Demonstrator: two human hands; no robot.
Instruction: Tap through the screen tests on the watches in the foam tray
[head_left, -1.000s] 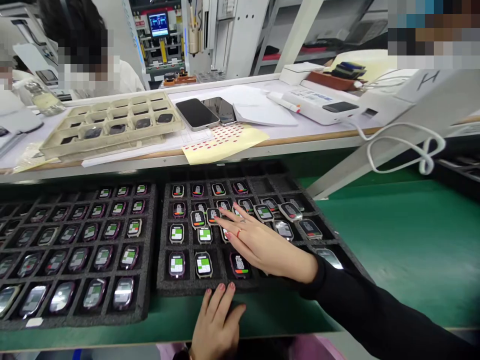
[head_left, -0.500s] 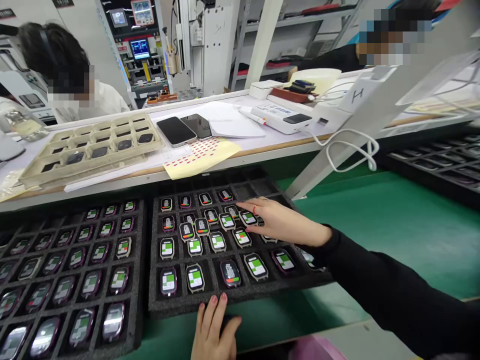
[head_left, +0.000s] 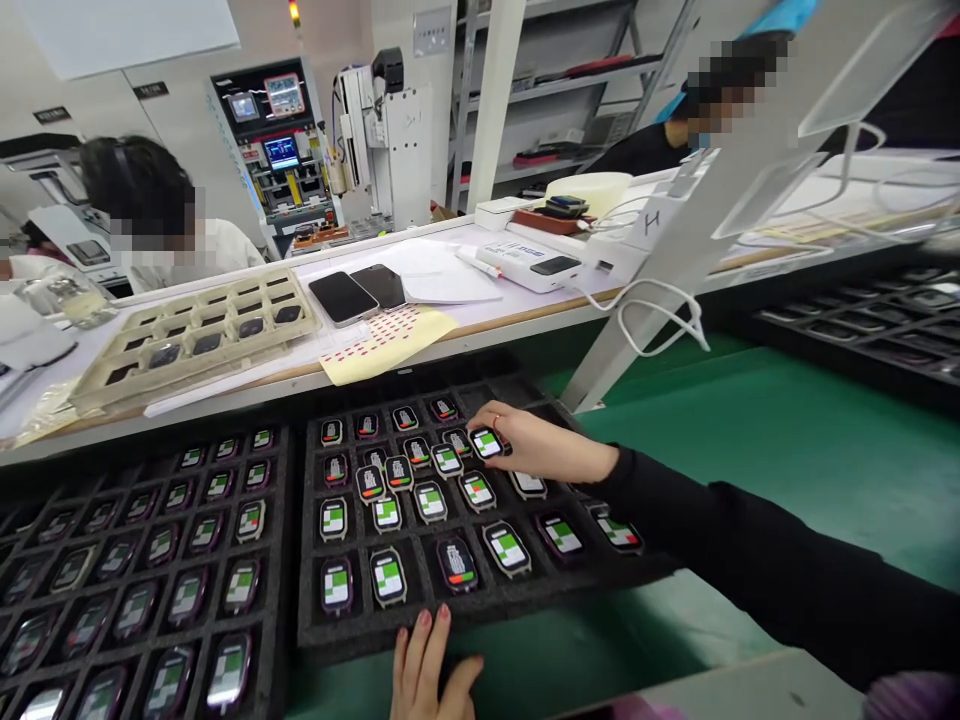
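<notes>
A black foam tray (head_left: 480,600) in front of me holds several smartwatch bodies with lit screens. My right hand (head_left: 536,445), in a black sleeve, reaches over the tray's far right part and pinches one lit watch body (head_left: 487,442) between thumb and fingers. My left hand (head_left: 427,665) lies flat with fingers spread on the tray's near edge, holding nothing. A second foam tray (head_left: 142,560) full of watch bodies lies to the left.
A raised shelf carries a beige moulded tray (head_left: 187,335), two phones (head_left: 356,292), a yellow sticker sheet (head_left: 386,340), papers and a white device (head_left: 529,265) with a looping cable. Slanted white struts (head_left: 660,270) cross at right. Two other people sit behind the shelf. Green matting (head_left: 787,450) lies to the right.
My right hand slid from flat over the tray's middle to its far right rows and closed on one watch body. The view tilted upward. My left hand stayed put.
</notes>
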